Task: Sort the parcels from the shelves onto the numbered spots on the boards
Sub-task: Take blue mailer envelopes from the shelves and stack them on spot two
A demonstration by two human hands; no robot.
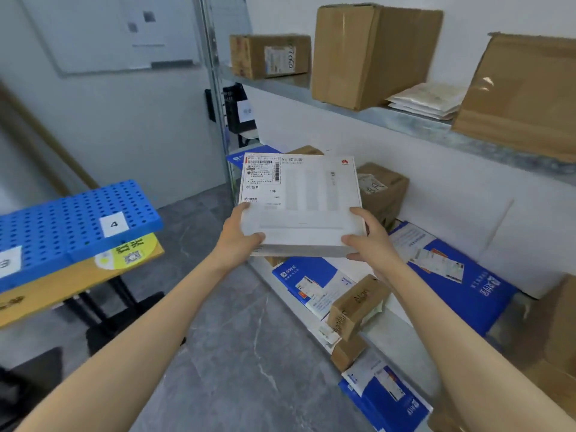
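White flat box (300,207): held in the air in front of the lower shelf (265,269), label side up, not yet placed. It is gripped at both near corners, with the left hand (240,236) curled round the left corner and the right hand (371,236) curled round the right. A shipping label (263,171) is stuck at the far-left of the top face; its spot number cannot be read.

Progress, judged: one parcel in transit, the bulk left to sort. The blue board (78,219) lies well apart to the left on a table (78,285). The spot marked 4 (114,224) is seen bare, and a second tag (9,261) is cut off by the frame edge. No parcel is seen on the visible part of the board.

Lower shelf contents:
- blue-and-white mailers (311,285)
- small brown carton (358,307) lying tilted on the mailers
- another brown carton (381,188) further back

Upper shelf (405,120) contents:
- small labelled carton (269,56)
- tall carton (371,54) just beside it
- stack of white pouches (427,99)
- large leaning carton (523,98)

All of these remain to be sorted.
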